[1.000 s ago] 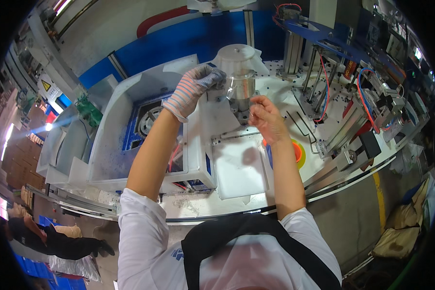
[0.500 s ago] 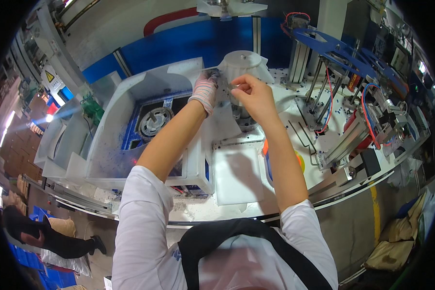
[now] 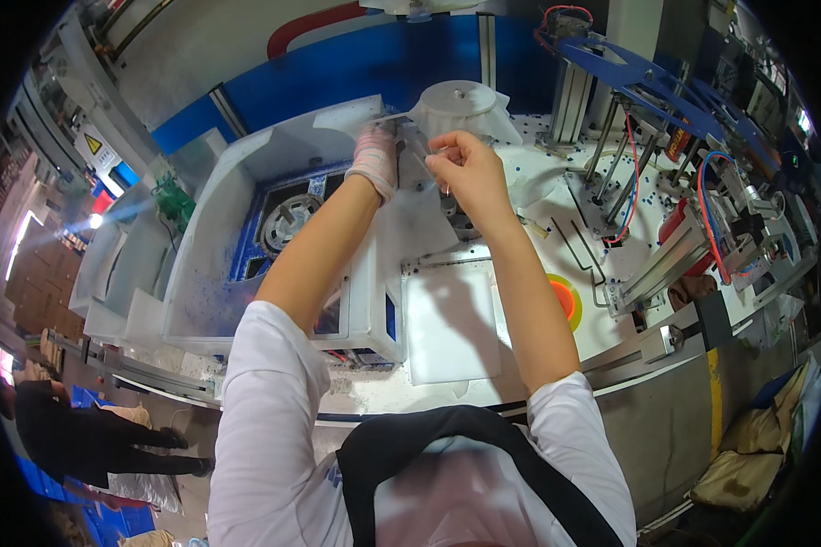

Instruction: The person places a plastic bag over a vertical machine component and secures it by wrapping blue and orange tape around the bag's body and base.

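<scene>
My left hand [image 3: 374,157], in a pale knit glove, reaches to the base of a white round plastic housing [image 3: 461,105] at the back of the white machine bed. My right hand [image 3: 465,169] is bare and pinches a small thin piece just below that housing, close beside the left hand. Whether the left fingers grip the housing's flap or only touch it is hidden. A round metal part [image 3: 287,219] sits in the blue-floored bay to the left of my left forearm.
A flat white plate [image 3: 449,324] lies near the front edge, with an orange and yellow disc [image 3: 566,299] to its right. Blue metal arms, rods and red cables [image 3: 648,137] crowd the right side. Another person [image 3: 82,442] stands at lower left.
Both hands have moved up and back toward the white housing and now work close together. The view has shifted forward over the machine.
</scene>
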A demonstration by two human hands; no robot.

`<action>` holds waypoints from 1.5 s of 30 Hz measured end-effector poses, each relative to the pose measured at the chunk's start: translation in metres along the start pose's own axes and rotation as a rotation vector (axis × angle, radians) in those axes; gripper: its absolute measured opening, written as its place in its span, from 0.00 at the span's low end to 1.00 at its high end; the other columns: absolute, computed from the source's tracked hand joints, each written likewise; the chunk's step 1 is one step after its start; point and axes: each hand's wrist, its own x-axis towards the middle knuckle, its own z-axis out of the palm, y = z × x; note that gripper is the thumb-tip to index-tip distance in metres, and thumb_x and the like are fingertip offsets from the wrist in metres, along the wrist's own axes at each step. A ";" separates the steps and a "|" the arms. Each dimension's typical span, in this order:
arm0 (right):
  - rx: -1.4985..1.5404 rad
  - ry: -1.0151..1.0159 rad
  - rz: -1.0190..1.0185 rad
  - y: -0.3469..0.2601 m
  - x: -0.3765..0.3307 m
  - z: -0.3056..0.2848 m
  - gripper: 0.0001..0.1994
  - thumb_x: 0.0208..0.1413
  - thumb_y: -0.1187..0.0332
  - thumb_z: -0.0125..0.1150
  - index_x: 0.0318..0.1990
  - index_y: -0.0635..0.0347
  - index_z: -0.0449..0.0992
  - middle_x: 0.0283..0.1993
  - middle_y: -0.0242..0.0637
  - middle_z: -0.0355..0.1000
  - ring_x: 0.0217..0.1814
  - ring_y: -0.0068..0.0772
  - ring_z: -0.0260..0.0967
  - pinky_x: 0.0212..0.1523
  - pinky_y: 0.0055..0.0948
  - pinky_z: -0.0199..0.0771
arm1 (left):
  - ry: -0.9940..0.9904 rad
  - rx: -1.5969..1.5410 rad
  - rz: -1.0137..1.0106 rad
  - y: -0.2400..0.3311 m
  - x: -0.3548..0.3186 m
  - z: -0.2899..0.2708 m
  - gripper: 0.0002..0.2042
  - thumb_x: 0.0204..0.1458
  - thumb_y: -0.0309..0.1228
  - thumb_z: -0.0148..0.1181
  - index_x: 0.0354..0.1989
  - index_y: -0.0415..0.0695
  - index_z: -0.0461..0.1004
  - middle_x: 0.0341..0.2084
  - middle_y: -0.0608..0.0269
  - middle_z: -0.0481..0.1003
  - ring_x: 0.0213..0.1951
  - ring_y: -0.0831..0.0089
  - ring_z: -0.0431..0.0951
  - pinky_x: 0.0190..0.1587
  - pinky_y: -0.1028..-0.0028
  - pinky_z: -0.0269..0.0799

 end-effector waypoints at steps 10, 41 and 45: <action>0.007 0.052 -0.044 -0.003 -0.007 -0.012 0.13 0.45 0.71 0.62 0.39 0.64 0.74 0.26 0.30 0.69 0.24 0.19 0.65 0.26 0.21 0.66 | -0.114 -0.606 0.268 -0.067 0.070 0.053 0.10 0.58 0.32 0.47 0.43 0.47 0.73 0.38 0.65 0.75 0.41 0.73 0.74 0.46 0.72 0.70; 0.296 0.171 -0.024 0.052 0.065 -0.066 0.05 0.56 0.67 0.57 0.37 0.57 0.72 0.31 0.29 0.73 0.34 0.21 0.69 0.36 0.23 0.69 | -0.042 -0.520 0.215 -0.057 0.054 0.062 0.18 0.58 0.37 0.39 0.53 0.42 0.66 0.49 0.45 0.70 0.52 0.50 0.68 0.52 0.66 0.64; 0.208 0.253 -0.031 0.065 0.071 -0.074 0.07 0.55 0.66 0.60 0.37 0.56 0.73 0.30 0.26 0.71 0.32 0.19 0.66 0.36 0.21 0.66 | -0.087 -0.477 -0.006 -0.013 0.032 0.059 0.17 0.58 0.35 0.41 0.52 0.42 0.66 0.45 0.44 0.72 0.49 0.49 0.69 0.51 0.65 0.65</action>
